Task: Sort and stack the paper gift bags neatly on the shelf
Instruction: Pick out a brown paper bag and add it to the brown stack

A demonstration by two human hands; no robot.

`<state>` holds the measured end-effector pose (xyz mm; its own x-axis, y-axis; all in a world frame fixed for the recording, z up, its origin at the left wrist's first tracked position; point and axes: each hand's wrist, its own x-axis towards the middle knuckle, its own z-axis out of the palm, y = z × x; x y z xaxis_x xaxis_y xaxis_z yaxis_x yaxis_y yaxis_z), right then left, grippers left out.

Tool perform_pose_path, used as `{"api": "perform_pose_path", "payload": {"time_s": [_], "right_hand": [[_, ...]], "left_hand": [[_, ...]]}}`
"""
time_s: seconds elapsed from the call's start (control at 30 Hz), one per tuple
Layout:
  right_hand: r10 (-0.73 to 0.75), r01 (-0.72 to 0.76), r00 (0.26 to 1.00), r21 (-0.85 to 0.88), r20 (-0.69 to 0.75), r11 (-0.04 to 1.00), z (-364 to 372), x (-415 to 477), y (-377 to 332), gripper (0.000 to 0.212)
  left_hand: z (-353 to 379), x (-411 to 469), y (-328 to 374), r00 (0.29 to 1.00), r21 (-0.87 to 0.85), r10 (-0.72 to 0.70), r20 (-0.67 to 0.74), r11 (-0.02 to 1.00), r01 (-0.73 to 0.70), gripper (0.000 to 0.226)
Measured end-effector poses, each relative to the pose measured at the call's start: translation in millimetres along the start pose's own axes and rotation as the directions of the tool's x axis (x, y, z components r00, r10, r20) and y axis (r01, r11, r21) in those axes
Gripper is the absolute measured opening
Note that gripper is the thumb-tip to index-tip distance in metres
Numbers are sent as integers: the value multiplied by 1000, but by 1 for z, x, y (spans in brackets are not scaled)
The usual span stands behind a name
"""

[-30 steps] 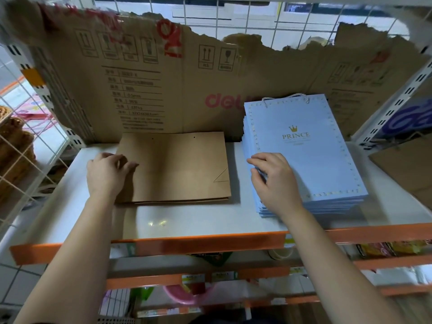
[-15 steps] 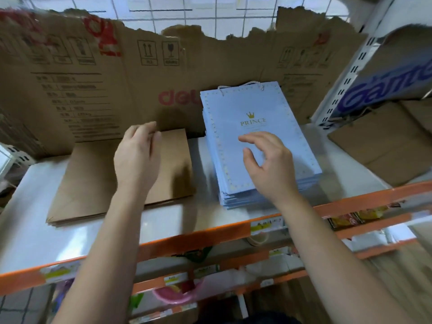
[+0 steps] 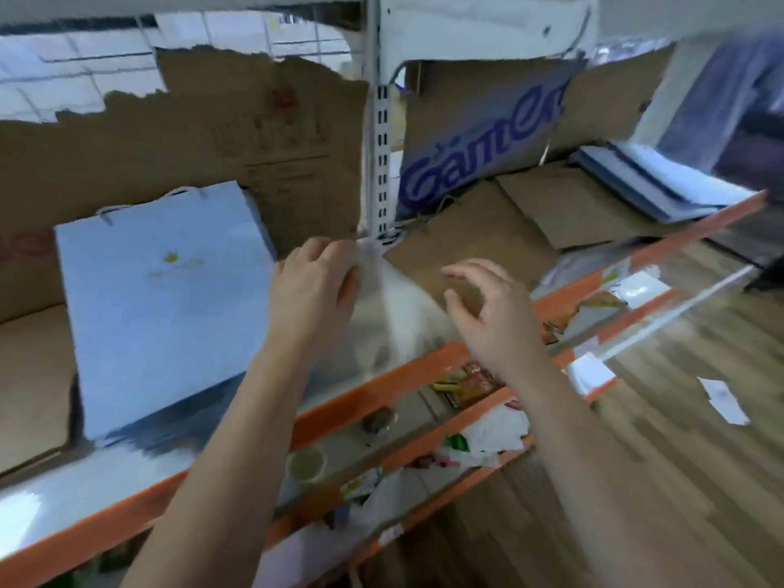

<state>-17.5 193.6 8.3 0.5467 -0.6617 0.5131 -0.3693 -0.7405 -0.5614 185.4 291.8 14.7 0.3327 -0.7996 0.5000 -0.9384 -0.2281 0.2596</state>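
Left hand (image 3: 312, 286) and right hand (image 3: 488, 316) shifted right, past blue bags (image 3: 161, 307) — empty.

Shop: stocked orange-edged shelves (image 3: 428, 367)

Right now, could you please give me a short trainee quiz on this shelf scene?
1. True or false: the right hand holds a flat brown paper bag.
2. What rises from the orange-edged metal shelf? A) a white slotted metal post B) a wooden plank C) a glass pane
3. Fill in: the crown-printed pale blue paper gift bag stack lies on the post's ____ side.
Key: 1 false, it holds nothing; 2 A; 3 left.
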Motion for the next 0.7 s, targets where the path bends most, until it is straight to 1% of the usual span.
{"api": "perform_pose_path", "payload": {"time_s": [0.07, 0.17, 0.27, 0.33, 0.4, 0.47, 0.53, 0.57, 0.6, 0.63, 0.7], "right_hand": [[12, -12, 1000, -29, 2, 999, -26, -3, 31, 21], [42, -42, 999, -53, 9, 998, -53, -6, 72, 22], [78, -77, 996, -40, 33, 996, -67, -5, 102, 23], [89, -88, 995, -26, 45, 996, -70, -3, 119, 25], [107, -105, 992, -21, 65, 994, -70, 1, 134, 26], [124, -121, 988, -32, 89, 992, -68, 8, 147, 26], [135, -132, 985, -40, 107, 990, -66, 18, 159, 25], [139, -136, 984, -36, 111, 990, -66, 24, 165, 25], [145, -142, 983, -31, 111, 989, -65, 29, 172, 25], [158, -155, 981, -30, 110, 987, -65, 35, 178, 25], [186, -183, 977, -43, 100, 982, -64, 46, 191, 26]], "left_hand": [[26, 9, 35, 999, -36, -24, 32, 999, 25, 40], [61, 15, 75, 991, -111, -102, 81, 988, 111, 35], [89, 17, 95, 973, -154, -162, 162, 970, 187, 38], [104, 21, 98, 950, -136, -219, 221, 958, 253, 40], [116, 29, 99, 909, -125, -301, 288, 929, 347, 45], [130, 38, 98, 846, -94, -397, 357, 885, 455, 50], [144, 48, 93, 791, -47, -483, 374, 842, 537, 55], [151, 53, 89, 767, -65, -523, 372, 810, 583, 57], [158, 59, 85, 742, -143, -570, 352, 751, 645, 56], [163, 64, 82, 692, -267, -626, 360, 642, 719, 52], [168, 76, 77, 577, -493, -717, 391, 367, 789, 45]]}}
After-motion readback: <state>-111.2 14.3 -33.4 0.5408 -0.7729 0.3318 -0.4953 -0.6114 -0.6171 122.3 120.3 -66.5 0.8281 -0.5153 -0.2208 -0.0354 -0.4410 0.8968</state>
